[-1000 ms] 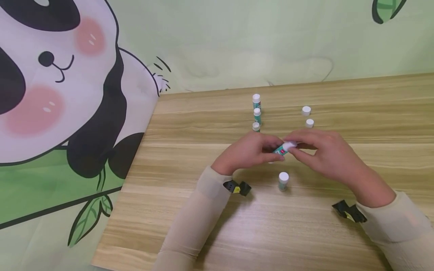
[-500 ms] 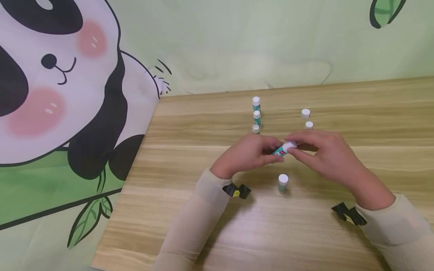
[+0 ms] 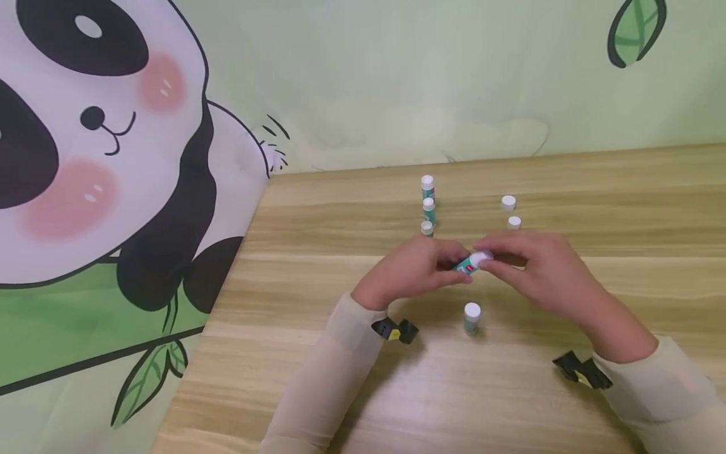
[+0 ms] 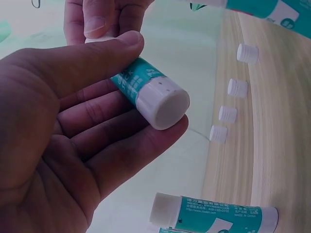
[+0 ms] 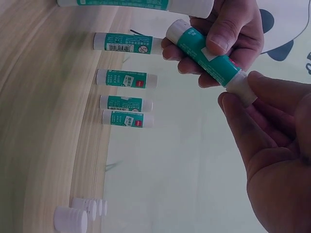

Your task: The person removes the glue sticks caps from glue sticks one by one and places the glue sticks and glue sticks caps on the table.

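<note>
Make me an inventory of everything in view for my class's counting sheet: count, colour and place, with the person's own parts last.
Held glue stick: 1, teal and white, above the table
Row of glue sticks: 4, teal and white, upright on the table
Near glue stick: 1, teal and white, upright, nearest the person
Loose caps: 4, white, right of that row
Table: 1, light wood-grain, before the backdrop
Backdrop: 1, pale green, printed with panda and leaves
Wrist pieces: 2, black and yellow, at the cuffs
Sleeves: 2, beige, on the forearms
Hands: 2, bare, on the held stick
</note>
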Demonstrator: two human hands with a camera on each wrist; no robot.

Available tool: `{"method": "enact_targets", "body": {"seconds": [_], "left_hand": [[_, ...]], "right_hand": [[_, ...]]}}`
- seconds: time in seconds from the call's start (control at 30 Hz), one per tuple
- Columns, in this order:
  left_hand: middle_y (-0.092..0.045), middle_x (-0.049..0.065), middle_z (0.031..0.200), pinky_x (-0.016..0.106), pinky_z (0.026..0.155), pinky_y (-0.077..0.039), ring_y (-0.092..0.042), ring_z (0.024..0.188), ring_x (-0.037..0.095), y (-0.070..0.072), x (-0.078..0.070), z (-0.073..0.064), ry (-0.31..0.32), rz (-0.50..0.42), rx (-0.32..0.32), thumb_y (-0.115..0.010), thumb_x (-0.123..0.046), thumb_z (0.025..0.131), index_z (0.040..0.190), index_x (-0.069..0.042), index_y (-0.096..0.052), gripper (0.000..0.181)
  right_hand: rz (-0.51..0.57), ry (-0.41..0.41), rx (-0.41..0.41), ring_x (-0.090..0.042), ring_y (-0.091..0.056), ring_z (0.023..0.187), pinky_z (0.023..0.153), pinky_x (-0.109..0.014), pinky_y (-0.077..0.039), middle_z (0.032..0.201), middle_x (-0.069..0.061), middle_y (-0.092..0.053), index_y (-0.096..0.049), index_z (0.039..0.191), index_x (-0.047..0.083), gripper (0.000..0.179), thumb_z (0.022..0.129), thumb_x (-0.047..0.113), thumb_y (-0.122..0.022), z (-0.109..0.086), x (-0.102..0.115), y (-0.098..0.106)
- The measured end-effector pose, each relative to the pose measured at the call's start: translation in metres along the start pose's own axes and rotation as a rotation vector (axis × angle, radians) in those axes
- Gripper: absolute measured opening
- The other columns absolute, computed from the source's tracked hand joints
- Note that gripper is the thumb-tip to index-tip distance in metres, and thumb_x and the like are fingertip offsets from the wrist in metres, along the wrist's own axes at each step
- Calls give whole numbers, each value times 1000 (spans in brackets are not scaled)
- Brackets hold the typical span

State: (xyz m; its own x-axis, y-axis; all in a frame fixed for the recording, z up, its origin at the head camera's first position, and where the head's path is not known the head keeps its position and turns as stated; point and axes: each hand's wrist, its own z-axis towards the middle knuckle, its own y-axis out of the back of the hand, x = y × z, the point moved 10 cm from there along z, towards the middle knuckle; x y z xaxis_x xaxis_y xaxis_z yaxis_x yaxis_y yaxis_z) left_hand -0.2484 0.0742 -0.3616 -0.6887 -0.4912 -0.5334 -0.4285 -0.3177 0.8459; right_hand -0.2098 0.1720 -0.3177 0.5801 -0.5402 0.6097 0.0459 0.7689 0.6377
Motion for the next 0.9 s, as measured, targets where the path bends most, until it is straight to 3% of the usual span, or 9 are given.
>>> {"method": "enact_targets", "body": {"seconds": [0.5,0.7,0.9], "left_hand": [[-63,-9,83,14,63,-43,-49,66,1,1,-3,-2,-42,1,-4,-66,-30,93,106,-15,-68,20],[-62,-9,82,14,64,-44,-49,66,0,0,-4,-3,-58,-30,22,-66,-29,93,103,-15,-68,17],[-62,-9,82,14,63,-44,-50,66,-1,1,-5,-4,-69,-47,31,-66,-29,93,102,-16,-68,16]], "right_hand": [[-43,35,-7,0,-67,89,76,-9,-52,101,6,-74,-74,104,19,25,83,6,-75,-1,2,-1],[11,101,-17,3,-67,87,76,-8,-51,101,2,-75,-74,105,15,33,77,-1,-78,-2,8,0],[-1,171,-46,1,-68,87,74,-7,-49,101,1,-75,-75,104,13,37,71,-4,-80,-2,16,4]]}}
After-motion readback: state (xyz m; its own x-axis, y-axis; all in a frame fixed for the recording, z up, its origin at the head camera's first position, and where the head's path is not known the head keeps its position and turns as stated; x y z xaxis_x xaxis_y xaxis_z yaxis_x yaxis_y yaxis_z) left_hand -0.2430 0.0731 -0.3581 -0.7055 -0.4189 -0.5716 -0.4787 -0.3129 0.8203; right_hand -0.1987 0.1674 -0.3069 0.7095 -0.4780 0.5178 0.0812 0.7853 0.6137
